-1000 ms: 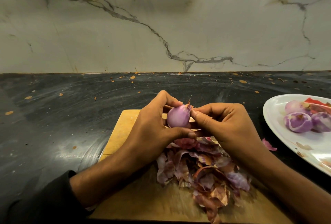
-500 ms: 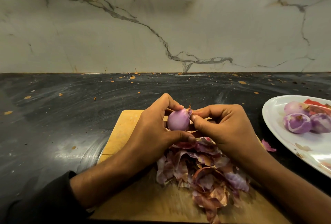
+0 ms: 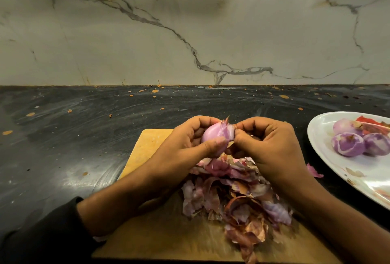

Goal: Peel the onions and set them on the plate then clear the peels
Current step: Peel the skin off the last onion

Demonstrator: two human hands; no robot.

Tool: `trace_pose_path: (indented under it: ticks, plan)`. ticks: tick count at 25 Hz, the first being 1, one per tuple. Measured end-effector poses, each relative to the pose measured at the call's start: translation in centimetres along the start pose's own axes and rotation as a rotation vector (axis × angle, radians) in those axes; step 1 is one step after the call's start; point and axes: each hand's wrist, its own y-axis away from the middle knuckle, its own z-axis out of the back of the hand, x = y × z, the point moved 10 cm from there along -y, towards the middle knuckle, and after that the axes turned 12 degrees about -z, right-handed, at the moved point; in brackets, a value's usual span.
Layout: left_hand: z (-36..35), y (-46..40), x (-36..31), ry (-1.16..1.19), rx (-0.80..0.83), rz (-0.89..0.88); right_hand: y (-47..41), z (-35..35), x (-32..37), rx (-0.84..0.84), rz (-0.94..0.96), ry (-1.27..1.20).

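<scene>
Onion (image 3: 213, 137) — red, partly skinned, held in the left hand (image 3: 185, 147) grip above the wooden cutting board (image 3: 147, 147). Right hand (image 3: 268, 147) grip pinches a loose skin flap at its tip. Below the grip: peel heap (image 3: 236, 196). Right of the grip: white plate (image 3: 329, 158) on the dark desk (image 3: 73, 137) — peeled onions (image 3: 348, 144) on it.

No legible text or markings.

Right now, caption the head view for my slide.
Both hands peel an onion over the peel pile on the cutting board.
</scene>
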Motion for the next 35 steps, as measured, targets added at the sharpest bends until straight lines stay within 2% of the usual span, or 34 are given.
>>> trace_pose_path:
  ticks: [3,6,9,16,21,27,31,35]
  plan:
    - [-0.1,0.3,1.0,0.149,-0.014,0.105,-0.4,-0.8,-1.3,0.07,-0.13,-0.089]
    - [0.0,0.3,1.0,0.117,-0.007,0.095,-0.1,-1.5,-1.0,0.129,-0.103,-0.029]
    - [-0.2,0.4,0.8,0.106,0.006,0.08,-0.1,-1.2,-0.4,0.09,-0.052,0.033]
    - [0.1,0.4,1.5,0.204,-0.046,0.129,0.0,-0.7,-0.4,0.064,-0.063,-0.006]
    - [0.3,0.3,1.2,-0.03,0.002,0.056,0.1,-0.8,0.0,0.06,-0.036,-0.002]
    - [0.2,0.1,0.8,0.082,-0.002,0.057,0.0,-0.4,-0.5,0.023,-0.067,-0.011]
    - [0.2,0.3,1.0,0.033,-0.016,0.05,0.3,-1.5,-0.4,0.097,-0.098,-0.005]
    - [0.3,0.2,1.6,-0.019,-0.004,0.052,0.1,-1.0,-0.3,0.073,-0.093,-0.021]
